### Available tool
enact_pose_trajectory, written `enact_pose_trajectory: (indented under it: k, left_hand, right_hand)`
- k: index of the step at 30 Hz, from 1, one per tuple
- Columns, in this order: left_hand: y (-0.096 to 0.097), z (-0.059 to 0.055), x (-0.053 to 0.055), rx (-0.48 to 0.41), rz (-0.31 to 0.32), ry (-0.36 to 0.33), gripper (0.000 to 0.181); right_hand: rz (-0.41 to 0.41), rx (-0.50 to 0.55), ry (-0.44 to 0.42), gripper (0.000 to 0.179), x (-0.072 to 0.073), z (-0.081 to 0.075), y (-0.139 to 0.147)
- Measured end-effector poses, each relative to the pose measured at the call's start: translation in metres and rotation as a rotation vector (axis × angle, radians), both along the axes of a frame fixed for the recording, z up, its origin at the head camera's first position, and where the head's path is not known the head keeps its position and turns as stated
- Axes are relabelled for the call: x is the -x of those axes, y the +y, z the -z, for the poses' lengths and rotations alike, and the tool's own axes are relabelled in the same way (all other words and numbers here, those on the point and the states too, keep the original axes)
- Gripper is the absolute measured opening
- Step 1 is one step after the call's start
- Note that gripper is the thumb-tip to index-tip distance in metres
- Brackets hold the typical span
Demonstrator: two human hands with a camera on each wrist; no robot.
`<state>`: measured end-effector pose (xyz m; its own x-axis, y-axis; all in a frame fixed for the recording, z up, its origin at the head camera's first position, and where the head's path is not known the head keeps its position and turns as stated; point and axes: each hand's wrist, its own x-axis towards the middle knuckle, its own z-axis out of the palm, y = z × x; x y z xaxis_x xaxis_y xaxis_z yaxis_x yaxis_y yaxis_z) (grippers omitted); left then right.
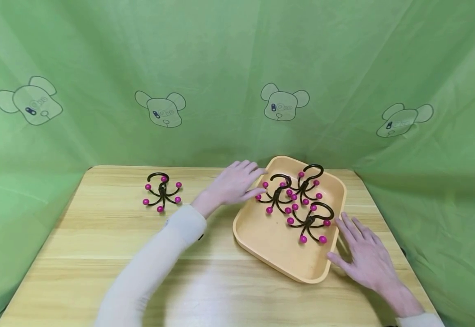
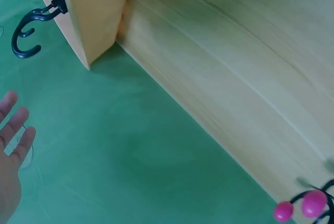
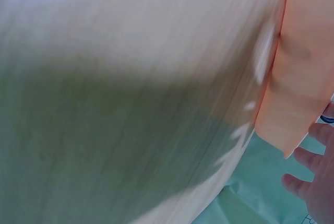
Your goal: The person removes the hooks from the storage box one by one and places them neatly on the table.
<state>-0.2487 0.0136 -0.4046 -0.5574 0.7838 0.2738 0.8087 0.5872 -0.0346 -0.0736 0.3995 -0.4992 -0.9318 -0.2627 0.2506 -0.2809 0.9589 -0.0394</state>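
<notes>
Three black claw hooks with pink ball tips lie in a pale orange tray point(image 1: 268, 247): a left one point(image 1: 276, 195), a rear one point(image 1: 304, 186) and a front one point(image 1: 309, 221). My left hand point(image 1: 234, 184) is at the tray's upper left rim, fingers extended and thumb near the left hook; contact cannot be made out. Against the right rim rests my right hand point(image 1: 367, 260), its fingers spread. In the right wrist view its fingertips are beside the tray wall point(image 3: 300, 72). A fourth such hook point(image 1: 162, 191) stands on the table, left of my left hand.
The tray sits at an angle on a light wooden table point(image 1: 205, 290), close to its back edge. A green curtain point(image 1: 221, 54) with printed bear heads hangs behind and at both sides.
</notes>
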Motion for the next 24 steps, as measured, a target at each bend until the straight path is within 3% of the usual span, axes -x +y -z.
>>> enact_pose_trajectory:
  k: [8, 24]
  left_hand:
    - [0.027, -0.006, 0.003, 0.049, 0.021, 0.029, 0.058]
    - [0.060, 0.003, 0.016, 0.083, -0.067, 0.013, 0.060]
  right_hand:
    - [0.002, 0.001, -0.005, 0.105, 0.001, 0.000, -0.001]
    - [-0.008, 0.005, 0.000, 0.104, 0.000, 0.000, 0.000]
